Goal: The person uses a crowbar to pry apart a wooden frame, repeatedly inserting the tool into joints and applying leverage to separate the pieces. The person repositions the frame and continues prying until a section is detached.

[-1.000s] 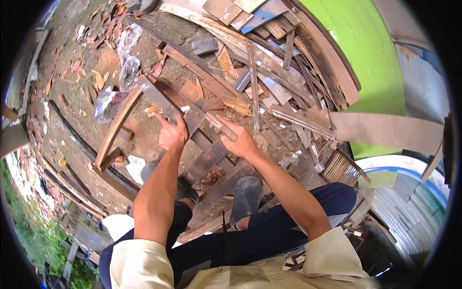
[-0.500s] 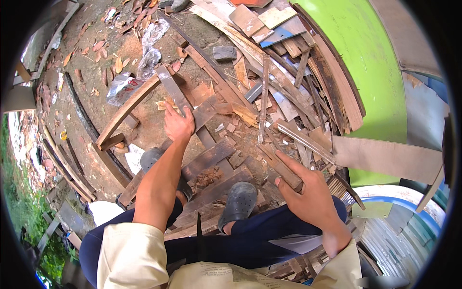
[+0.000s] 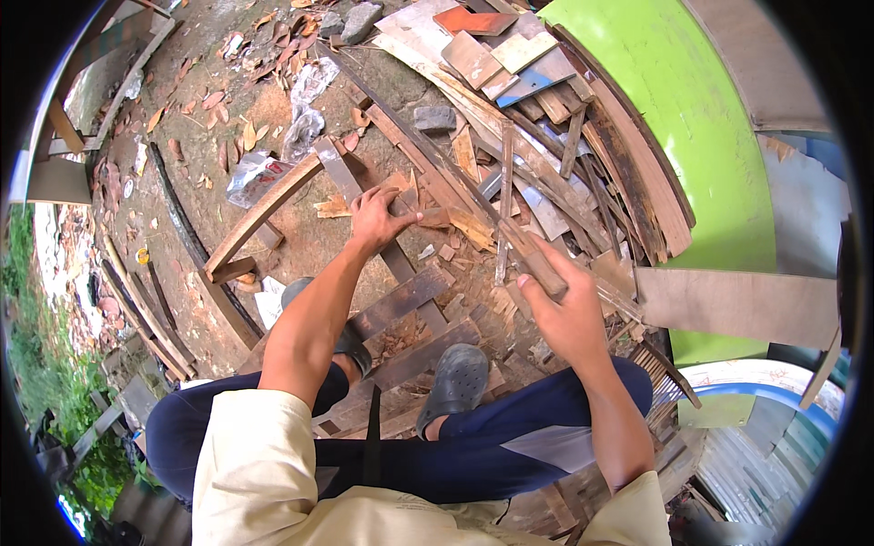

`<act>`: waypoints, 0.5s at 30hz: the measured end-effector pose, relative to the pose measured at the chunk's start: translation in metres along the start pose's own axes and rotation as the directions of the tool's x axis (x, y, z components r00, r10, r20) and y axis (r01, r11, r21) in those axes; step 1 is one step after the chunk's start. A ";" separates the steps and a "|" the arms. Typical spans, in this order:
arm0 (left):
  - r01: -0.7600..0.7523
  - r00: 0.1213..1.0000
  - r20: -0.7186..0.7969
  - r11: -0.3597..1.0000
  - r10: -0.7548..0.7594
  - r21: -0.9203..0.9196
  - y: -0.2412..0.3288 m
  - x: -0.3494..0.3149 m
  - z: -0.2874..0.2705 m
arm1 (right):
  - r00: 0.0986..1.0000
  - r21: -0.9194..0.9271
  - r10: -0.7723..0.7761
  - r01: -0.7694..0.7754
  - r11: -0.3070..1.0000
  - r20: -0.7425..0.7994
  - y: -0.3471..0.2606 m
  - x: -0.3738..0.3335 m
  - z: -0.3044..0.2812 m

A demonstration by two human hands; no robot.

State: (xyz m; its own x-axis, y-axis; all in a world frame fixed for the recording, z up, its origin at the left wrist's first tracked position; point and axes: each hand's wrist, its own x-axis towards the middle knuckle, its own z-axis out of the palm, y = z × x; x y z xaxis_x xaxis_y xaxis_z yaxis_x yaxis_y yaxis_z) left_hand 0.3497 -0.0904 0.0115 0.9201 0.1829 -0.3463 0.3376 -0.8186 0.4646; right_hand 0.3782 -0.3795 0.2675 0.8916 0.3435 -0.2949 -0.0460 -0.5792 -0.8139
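Note:
My right hand (image 3: 569, 305) is closed round a short, thick length of brown wood (image 3: 531, 257), which points up and to the left. Ahead of my left forearm, my left hand (image 3: 375, 221) grips a small board (image 3: 433, 217); its end sticks out beyond my thumb and my fingers cover the rest. Beneath that hand, a narrow plank (image 3: 398, 263) slants across the ground. Closer to my feet lies a dark, weathered plank (image 3: 401, 303) beside crumbled wood.
A curved wooden frame piece (image 3: 264, 217) rests at the left. Scrap boards (image 3: 546, 109) pile up against a bright green panel (image 3: 674, 100). A grey stone (image 3: 434, 118) and clear plastic (image 3: 256, 176) lie farther off. My grey clogs (image 3: 453, 389) stand among the planks.
My left hand has gone from spread fingers over the board to a grip on it, and the board has turned. My right hand has moved up slightly, still holding its wood.

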 end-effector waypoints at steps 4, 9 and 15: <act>0.206 0.950 -0.107 0.849 -0.292 -0.486 -0.049 0.012 0.012 | 0.980 -0.166 0.159 -0.138 0.976 0.123 -0.006 0.018 0.018; 0.555 0.807 -0.006 0.763 -0.590 -0.331 -0.070 -0.010 -0.001 | 0.997 -0.148 -0.003 0.014 0.989 0.076 0.011 0.036 0.021; 0.461 0.771 0.526 0.885 -0.359 -0.071 -0.097 -0.042 -0.008 | 0.994 -0.188 0.044 -0.023 0.982 0.105 -0.007 0.046 0.023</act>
State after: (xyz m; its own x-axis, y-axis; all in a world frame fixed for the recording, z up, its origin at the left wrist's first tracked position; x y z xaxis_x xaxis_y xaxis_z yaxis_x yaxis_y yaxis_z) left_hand 0.2802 -0.0143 -0.0124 0.4836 0.1483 -0.8626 0.7367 -0.6011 0.3097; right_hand 0.4093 -0.3432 0.2480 0.8365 0.3938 -0.3811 0.0188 -0.7156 -0.6982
